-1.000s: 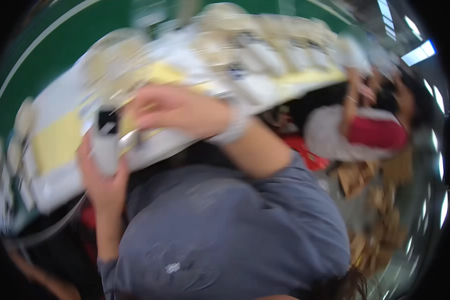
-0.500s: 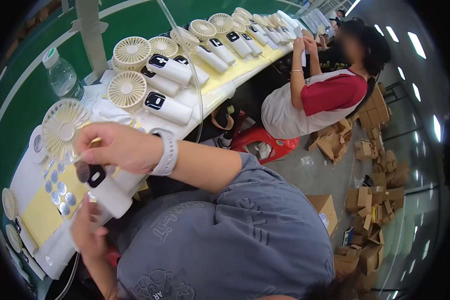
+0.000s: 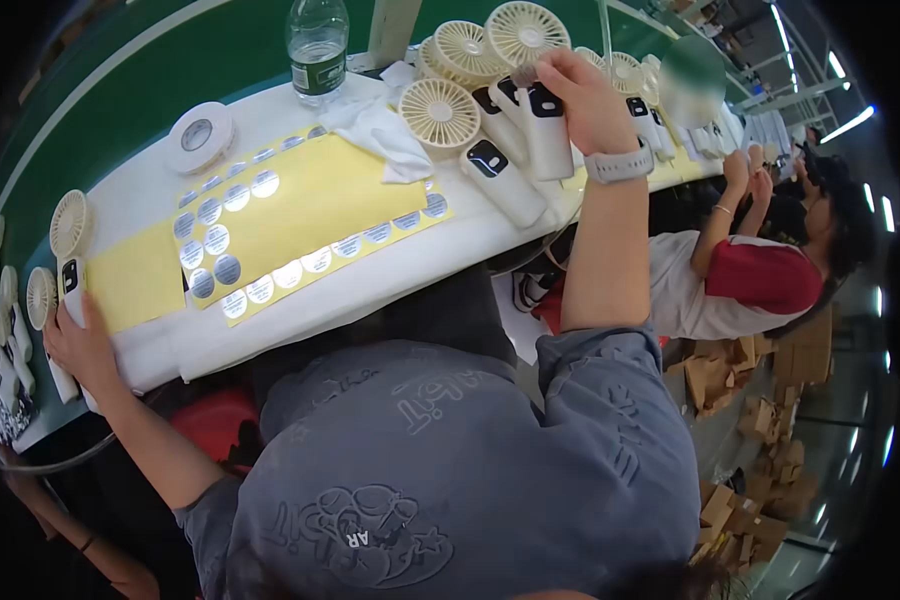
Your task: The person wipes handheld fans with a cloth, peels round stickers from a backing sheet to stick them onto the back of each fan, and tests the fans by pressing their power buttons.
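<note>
At the left end of the table, my left hand (image 3: 82, 345) closes around the lower handle of a cream handheld fan (image 3: 73, 275) with a black panel. Another fan (image 3: 42, 298) lies just beside it. On the right, my right hand (image 3: 592, 105) grips a white fan handle (image 3: 547, 140) among the fans at the back. A small greyish round disc (image 3: 523, 76) shows at its fingertips; whether it is pinched or stuck there I cannot tell. Between my hands lie yellow sheets (image 3: 320, 200) bearing round silver stickers (image 3: 265, 184).
A tape roll (image 3: 200, 138), a water bottle (image 3: 317, 60) and a white cloth (image 3: 395, 140) are along the back. More fans (image 3: 438, 112) crowd the right side. A co-worker in a red-sleeved shirt (image 3: 770, 285) sits at right, near cardboard boxes (image 3: 800, 350).
My right hand has carried a fan from the front of the sticker sheets to the group at right. My left hand has moved left onto another fan. The view has turned left.
</note>
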